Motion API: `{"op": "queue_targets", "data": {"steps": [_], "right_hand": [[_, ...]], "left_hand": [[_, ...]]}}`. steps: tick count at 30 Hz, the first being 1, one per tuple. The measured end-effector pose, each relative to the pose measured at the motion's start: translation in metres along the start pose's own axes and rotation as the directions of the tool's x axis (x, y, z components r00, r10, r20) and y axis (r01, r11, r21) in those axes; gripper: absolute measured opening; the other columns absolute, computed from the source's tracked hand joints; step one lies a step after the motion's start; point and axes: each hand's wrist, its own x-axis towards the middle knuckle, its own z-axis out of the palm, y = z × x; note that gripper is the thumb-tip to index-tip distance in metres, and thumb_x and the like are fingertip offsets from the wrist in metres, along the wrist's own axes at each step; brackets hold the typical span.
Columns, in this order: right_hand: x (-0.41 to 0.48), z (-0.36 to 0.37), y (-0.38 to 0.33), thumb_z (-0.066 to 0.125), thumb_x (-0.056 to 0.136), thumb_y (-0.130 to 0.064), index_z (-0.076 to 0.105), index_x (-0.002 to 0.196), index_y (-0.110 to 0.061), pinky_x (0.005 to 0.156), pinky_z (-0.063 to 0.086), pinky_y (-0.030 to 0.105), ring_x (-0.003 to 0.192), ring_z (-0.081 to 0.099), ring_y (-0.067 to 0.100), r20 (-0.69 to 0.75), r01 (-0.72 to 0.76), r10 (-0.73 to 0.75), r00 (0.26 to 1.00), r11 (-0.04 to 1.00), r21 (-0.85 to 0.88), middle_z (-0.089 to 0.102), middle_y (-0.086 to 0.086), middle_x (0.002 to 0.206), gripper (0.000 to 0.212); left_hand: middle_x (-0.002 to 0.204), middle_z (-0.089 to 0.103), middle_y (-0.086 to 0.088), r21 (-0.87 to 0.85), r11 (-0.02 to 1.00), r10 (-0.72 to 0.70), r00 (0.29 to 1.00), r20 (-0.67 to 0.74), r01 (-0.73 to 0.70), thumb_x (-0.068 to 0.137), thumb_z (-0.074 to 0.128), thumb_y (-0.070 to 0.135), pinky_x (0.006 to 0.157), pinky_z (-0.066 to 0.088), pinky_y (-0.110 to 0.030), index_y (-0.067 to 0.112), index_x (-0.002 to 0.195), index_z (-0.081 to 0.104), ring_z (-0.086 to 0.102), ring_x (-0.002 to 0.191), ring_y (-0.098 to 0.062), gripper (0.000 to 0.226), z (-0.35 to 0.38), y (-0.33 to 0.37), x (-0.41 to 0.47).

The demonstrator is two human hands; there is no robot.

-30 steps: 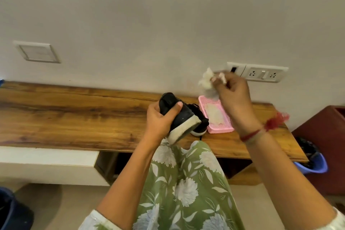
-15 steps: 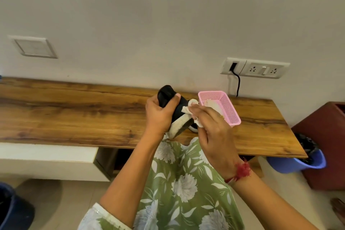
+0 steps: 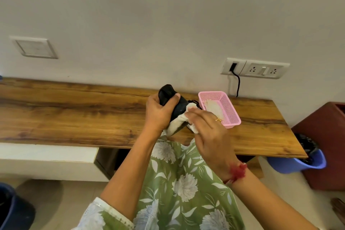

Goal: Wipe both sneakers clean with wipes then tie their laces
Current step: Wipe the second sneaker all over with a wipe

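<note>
My left hand [image 3: 158,114] grips a black sneaker [image 3: 168,93] with a white sole, lifted above the front of the wooden shelf [image 3: 74,114]. My right hand [image 3: 207,129] presses a white wipe [image 3: 182,119] against the sneaker's side and sole. The second sneaker is almost wholly hidden behind my hands; only a bit of black lace [image 3: 195,103] shows beside the basket. A pink mesh basket [image 3: 230,115] with more white wipes [image 3: 212,107] stands just right of the sneaker.
A wall socket plate [image 3: 254,69] with a black cable plugged in hangs above the basket. A blue bin [image 3: 298,162] with a black liner sits right of the shelf, beside a dark red cabinet [image 3: 326,145]. A dark bucket [image 3: 11,209] stands at the lower left.
My right hand came down from above the basket with the wipe and now rubs it on the sneaker. My left hand kept its hold on the sneaker.
</note>
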Motion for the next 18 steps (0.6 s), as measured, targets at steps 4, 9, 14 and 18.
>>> {"op": "queue_targets", "data": {"steps": [4, 9, 14, 18], "right_hand": [[-0.013, 0.011, -0.01, 0.031, 0.096, 0.0, 0.068, 0.105, 0.0, 0.088, 0.053, 0.034, 0.102, 0.062, 0.025, 0.125, 0.256, -0.244, 0.962, 0.962, -0.095, 0.067, 0.014, 0.106, 0.038], [-0.026, 0.008, -0.025, 0.045, 0.085, -0.007, 0.062, 0.104, -0.021, 0.082, 0.051, 0.026, 0.099, 0.061, 0.011, 0.216, 0.018, -0.115, 0.97, 0.913, 0.407, 0.065, -0.007, 0.107, 0.03], [0.007, -0.011, 0.002, 0.052, 0.095, -0.026, 0.068, 0.098, -0.028, 0.073, 0.055, 0.031, 0.092, 0.066, 0.014, 0.207, -0.448, 0.682, 0.702, 0.196, 0.872, 0.07, -0.004, 0.096, 0.016], [0.008, 0.006, 0.032, 0.045, 0.099, -0.016, 0.055, 0.125, -0.01, 0.054, 0.054, 0.023, 0.09, 0.067, 0.015, 0.377, -0.498, 0.824, 0.423, -0.137, 0.857, 0.066, 0.007, 0.112, 0.028]], "left_hand": [[0.049, 0.059, 0.011, -0.026, 1.0, 0.006, 1.0, -0.017, -0.006, 0.082, 0.072, 0.013, 0.051, 0.046, -0.021, 0.023, 0.054, 0.059, 0.056, 0.05, -0.005, 0.033, -0.002, -0.007, 0.0], [0.053, 0.062, 0.007, -0.204, 0.973, -0.101, 0.995, 0.024, 0.104, 0.086, 0.067, 0.026, 0.051, 0.049, -0.02, 0.012, 0.066, 0.058, 0.06, 0.052, -0.007, 0.026, -0.012, -0.006, 0.001], [0.077, 0.071, -0.009, -0.222, 0.938, -0.235, 0.958, 0.163, 0.267, 0.079, 0.073, 0.026, 0.068, 0.057, -0.036, 0.011, 0.074, 0.071, 0.069, 0.071, -0.021, 0.016, -0.049, -0.011, 0.0], [0.099, 0.065, -0.02, -0.146, 0.927, -0.323, 0.933, 0.162, 0.346, 0.065, 0.074, 0.033, 0.073, 0.055, -0.036, 0.0, 0.1, 0.066, 0.064, 0.088, -0.029, 0.048, -0.065, -0.006, 0.004]]}}
